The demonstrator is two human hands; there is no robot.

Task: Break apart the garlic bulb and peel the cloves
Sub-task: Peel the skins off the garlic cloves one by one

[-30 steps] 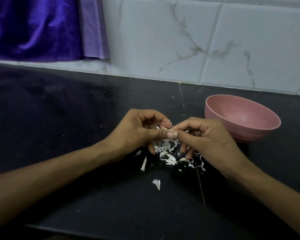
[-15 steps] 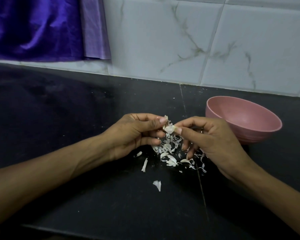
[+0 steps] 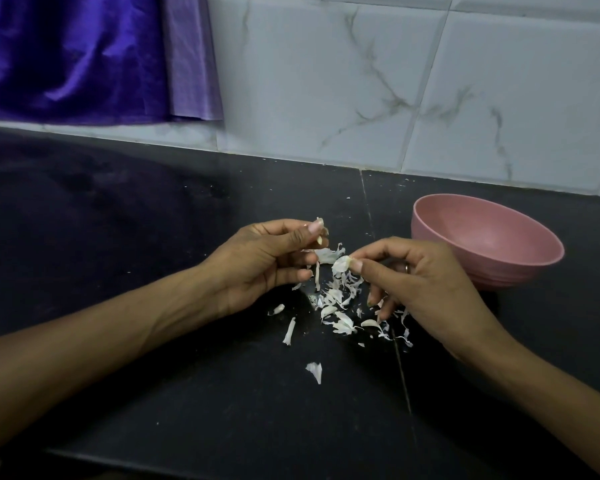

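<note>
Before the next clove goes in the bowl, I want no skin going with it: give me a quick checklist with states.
1. Left hand pinches the clove: ok.
2. Clove fully bare: cannot tell, mostly hidden.
3. Right hand rid of the peel: not ok, pinched.
4. Pink bowl upright beside right hand: ok.
5. Bowl free of skins: ok, as far as its inside shows.
6. Peel pile apart from bowl: ok.

- A small garlic clove point(image 3: 320, 239), pale and mostly hidden, is pinched at the tips of the left hand's point(image 3: 264, 261) fingers, above the worktop.
- A curled white skin piece point(image 3: 340, 264) is pinched by the right hand point(image 3: 416, 285).
- Loose papery garlic skins point(image 3: 340, 306) lie scattered on the black worktop point(image 3: 153, 237) below both hands.
</note>
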